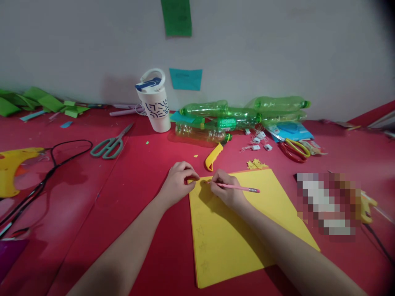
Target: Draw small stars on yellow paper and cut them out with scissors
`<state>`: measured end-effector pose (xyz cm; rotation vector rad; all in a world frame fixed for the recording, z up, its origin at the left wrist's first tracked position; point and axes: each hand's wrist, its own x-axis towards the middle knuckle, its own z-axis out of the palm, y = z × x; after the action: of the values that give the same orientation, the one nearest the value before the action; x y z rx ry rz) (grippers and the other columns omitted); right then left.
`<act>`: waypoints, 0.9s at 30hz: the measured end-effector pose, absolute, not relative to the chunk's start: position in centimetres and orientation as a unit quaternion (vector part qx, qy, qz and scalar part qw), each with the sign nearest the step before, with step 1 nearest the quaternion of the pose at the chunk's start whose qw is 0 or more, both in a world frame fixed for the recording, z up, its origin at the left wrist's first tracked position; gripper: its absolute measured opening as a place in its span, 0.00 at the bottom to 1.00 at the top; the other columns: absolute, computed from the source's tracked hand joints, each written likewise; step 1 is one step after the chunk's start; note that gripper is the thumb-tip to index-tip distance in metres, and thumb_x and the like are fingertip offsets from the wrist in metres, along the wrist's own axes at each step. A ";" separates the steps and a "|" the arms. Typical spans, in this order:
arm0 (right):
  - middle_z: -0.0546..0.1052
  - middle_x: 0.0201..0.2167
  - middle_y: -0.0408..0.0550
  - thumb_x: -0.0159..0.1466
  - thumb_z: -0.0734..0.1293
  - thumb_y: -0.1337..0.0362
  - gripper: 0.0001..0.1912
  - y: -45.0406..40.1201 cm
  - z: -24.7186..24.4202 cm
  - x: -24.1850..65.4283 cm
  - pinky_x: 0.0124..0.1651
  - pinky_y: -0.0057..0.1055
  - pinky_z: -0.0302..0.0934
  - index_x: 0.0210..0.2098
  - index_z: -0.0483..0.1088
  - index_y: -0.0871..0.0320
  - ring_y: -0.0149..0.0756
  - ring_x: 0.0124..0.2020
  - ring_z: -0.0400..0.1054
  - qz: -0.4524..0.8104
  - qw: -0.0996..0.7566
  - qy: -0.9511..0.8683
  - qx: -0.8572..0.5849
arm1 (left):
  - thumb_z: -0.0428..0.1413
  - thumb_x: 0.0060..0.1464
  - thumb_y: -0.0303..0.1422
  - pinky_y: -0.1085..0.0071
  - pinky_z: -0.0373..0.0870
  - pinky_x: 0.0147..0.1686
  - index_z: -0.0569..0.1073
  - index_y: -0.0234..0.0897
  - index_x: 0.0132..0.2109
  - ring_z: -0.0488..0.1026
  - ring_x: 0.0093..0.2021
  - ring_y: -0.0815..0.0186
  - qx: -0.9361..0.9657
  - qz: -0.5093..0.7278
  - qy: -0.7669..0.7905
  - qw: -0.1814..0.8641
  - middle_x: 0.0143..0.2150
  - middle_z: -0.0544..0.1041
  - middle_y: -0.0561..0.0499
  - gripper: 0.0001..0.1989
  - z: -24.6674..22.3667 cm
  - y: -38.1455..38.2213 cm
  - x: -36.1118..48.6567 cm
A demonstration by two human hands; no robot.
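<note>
- Fingers of the right hand (228, 191) are closed around the pink pencil (239, 187), close to its writing tip.
- Its long axis goes from left to right across the far part of the yellow paper (228, 255); the tip points left, toward the left hand (179, 183), and the eraser end points right.
- Left fingers are bent and loosely open, at the far left corner of the paper; no object is seen in them. The right hand is the nearer one to the small dark mark (203, 182) beside the tip.
- Faint star outlines (202, 247) stand in a row at the near left edge of the paper.
- Just beyond the paper lie the yellow handle (214, 157) and, more to the right, small yellow stars (256, 164).
- Farther away, green bottles (203, 108) lie by the wall (247, 53); the grey-green scissors (109, 147) lie at left.
</note>
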<state>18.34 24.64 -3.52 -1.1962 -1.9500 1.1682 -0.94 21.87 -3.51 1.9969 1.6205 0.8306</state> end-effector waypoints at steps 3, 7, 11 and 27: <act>0.60 0.16 0.37 0.55 0.61 0.65 0.06 24.6 -3.4 18.3 0.21 0.24 0.45 0.23 0.59 0.56 0.28 0.19 0.51 0.433 0.284 -0.722 -0.459 | 0.54 0.49 0.27 0.63 0.63 0.44 0.75 0.42 0.34 0.65 0.42 0.62 0.722 0.298 0.585 0.217 0.39 0.70 0.51 0.07 -3.5 21.9 -0.9; 0.61 0.17 0.38 0.54 0.61 0.66 0.06 24.6 -3.2 18.3 0.21 0.24 0.45 0.22 0.58 0.56 0.28 0.19 0.52 0.430 0.289 -0.714 -0.471 | 0.54 0.49 0.27 0.63 0.63 0.44 0.75 0.41 0.34 0.64 0.42 0.62 0.722 0.297 0.586 0.219 0.39 0.69 0.51 0.07 -3.5 21.8 -1.0; 0.60 0.16 0.37 0.54 0.61 0.66 0.06 24.6 -3.4 18.4 0.21 0.24 0.45 0.22 0.58 0.56 0.28 0.19 0.52 0.433 0.289 -0.711 -0.474 | 0.54 0.49 0.26 0.63 0.63 0.44 0.75 0.42 0.34 0.64 0.42 0.62 0.721 0.296 0.586 0.220 0.39 0.69 0.51 0.07 -3.4 21.8 -1.0; 0.60 0.16 0.37 0.54 0.61 0.64 0.06 24.4 -2.7 18.1 0.20 0.23 0.45 0.22 0.58 0.56 0.26 0.18 0.50 0.435 0.255 -0.736 -0.452 | 0.54 0.48 0.27 0.63 0.63 0.44 0.75 0.41 0.33 0.65 0.42 0.63 0.720 0.296 0.589 0.216 0.39 0.70 0.51 0.06 -3.6 21.9 -0.9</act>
<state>18.11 24.35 -2.73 -1.2264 -1.9992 1.1821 -0.94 21.94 -3.60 1.9962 1.6320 0.8197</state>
